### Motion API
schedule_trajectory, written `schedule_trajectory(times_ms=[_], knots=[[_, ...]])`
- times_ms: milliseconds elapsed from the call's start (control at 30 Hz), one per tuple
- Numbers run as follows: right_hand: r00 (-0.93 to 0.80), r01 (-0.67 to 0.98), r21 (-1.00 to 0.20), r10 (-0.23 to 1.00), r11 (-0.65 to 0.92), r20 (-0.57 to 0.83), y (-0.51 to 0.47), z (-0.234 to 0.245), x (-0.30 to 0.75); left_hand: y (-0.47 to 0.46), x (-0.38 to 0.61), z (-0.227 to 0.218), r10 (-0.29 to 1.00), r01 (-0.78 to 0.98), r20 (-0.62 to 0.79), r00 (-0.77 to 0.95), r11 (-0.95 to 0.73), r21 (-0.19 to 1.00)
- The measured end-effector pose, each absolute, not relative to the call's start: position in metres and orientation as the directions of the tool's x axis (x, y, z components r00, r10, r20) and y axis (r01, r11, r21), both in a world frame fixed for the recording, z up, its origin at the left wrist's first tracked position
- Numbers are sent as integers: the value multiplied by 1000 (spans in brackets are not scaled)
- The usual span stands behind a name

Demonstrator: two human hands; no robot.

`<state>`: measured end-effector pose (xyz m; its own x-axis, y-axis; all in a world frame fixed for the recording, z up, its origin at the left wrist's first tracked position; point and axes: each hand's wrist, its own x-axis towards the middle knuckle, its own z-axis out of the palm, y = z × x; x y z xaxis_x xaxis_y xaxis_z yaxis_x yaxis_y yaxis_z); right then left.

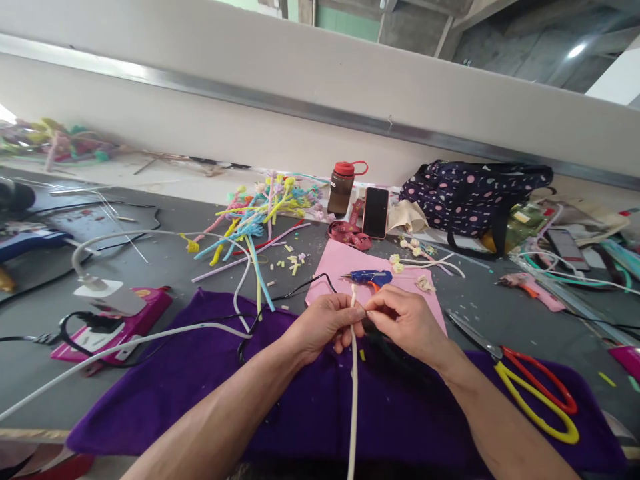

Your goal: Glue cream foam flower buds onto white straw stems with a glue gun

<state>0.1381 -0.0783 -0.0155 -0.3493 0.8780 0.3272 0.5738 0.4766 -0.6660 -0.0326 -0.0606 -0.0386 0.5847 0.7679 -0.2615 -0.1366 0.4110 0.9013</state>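
Observation:
My left hand (323, 325) and my right hand (405, 320) meet over a purple cloth (200, 373). Both pinch the top end of a long cream pipe cleaner (353, 393), which hangs down toward me. The fingers of each hand are closed around it. Just beyond my fingertips a blue glue gun (369, 277) lies on a pink sheet (340, 267). Small cream pieces (425, 283) rest on the sheet beside it.
A pile of coloured pipe cleaners (255, 213) lies behind. Scissors with red and yellow handles (535, 390) lie at right. A brown bottle (341, 187), phone (375, 212) and spotted bag (470, 197) stand at the back. A pink power strip (113, 320) with cables is at left.

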Motion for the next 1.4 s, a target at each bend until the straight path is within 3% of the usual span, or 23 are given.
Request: schedule_trajectory(times_ms=[233,467,900,1400], knots=[[-347,448,-861,934,242,83,-74,-18,142,-61,-33,-38,762,-125,-268,590,414,902],[-400,320,-946,913,55,-82,-68,-28,146,-62,-32,-39,764,-126,-261,590,406,905],[-269,309,-950,962,45,-42,-67,-31,142,-62,-32,-40,817,-146,-215,536,340,929],[-479,63,-996,874,-60,-83,-61,-36,149,-62,-32,-40,751,-149,-243,614,412,899]])
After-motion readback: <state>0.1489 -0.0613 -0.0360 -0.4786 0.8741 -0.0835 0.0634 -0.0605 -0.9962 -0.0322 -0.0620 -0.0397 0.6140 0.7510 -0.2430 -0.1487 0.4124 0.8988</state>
